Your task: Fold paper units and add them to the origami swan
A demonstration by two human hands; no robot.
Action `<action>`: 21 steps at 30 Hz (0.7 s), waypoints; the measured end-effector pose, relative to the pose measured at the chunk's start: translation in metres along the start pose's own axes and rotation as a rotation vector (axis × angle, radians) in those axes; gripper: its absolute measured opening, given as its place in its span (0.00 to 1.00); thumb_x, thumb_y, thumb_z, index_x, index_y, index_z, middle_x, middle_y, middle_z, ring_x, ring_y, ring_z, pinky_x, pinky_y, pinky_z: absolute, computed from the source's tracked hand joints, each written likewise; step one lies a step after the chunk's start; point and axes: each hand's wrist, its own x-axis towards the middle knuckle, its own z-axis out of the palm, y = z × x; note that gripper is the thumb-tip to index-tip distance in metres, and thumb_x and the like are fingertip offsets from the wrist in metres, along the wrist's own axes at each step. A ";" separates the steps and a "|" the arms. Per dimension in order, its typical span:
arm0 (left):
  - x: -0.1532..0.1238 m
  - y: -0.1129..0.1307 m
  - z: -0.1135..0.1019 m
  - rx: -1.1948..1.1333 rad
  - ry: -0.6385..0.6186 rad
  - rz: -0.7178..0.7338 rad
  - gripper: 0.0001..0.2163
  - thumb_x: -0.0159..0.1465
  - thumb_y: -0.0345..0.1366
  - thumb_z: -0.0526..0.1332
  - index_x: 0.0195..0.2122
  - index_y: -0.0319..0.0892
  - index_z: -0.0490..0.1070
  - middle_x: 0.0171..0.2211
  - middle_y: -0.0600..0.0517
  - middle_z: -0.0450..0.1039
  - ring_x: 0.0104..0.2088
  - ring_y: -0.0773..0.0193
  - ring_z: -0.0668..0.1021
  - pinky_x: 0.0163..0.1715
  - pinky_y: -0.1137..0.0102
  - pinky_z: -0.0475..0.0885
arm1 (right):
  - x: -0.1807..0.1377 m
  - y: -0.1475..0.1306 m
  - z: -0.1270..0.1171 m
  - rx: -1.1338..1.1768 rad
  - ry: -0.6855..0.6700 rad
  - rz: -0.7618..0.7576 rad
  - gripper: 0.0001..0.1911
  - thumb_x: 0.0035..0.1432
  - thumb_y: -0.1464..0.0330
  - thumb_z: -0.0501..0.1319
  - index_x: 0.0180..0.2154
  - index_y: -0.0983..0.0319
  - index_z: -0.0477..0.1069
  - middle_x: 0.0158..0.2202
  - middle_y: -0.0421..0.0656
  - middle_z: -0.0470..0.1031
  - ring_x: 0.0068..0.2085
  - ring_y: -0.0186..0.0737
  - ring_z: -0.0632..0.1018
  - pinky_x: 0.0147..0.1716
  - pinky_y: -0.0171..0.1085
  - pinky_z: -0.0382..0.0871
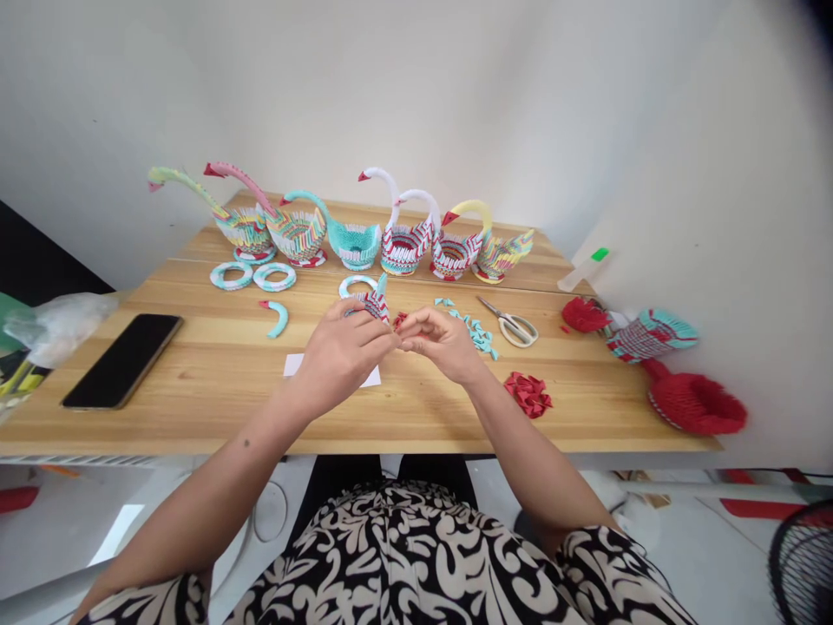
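My left hand (pixel 344 347) is closed round a small red, white and teal folded-paper piece (pixel 372 304), held just above the wooden table (pixel 214 373). My right hand (pixel 439 338) meets it fingertip to fingertip, pinching a small red paper bit (pixel 399 320). A white sheet of paper (pixel 294 365) lies under my left hand. Loose teal paper pieces (pixel 478 332) lie right of my right hand, and a pile of red folded pieces (pixel 528 392) sits nearer the front edge.
Several paper swans (pixel 355 236) line the back of the table, with paper rings (pixel 273 276) and a teal curved neck (pixel 278 317) before them. Scissors (pixel 514 325) lie right of centre, a black phone (pixel 123 360) at left. Red and teal paper models (pixel 693 401) sit at the right edge.
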 end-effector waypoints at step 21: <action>-0.008 0.011 0.010 -0.199 0.081 -0.244 0.07 0.69 0.32 0.55 0.36 0.43 0.73 0.31 0.53 0.79 0.32 0.64 0.77 0.46 0.63 0.66 | -0.001 0.021 0.008 0.314 -0.086 0.123 0.17 0.47 0.54 0.71 0.28 0.62 0.75 0.22 0.37 0.75 0.25 0.30 0.73 0.29 0.31 0.65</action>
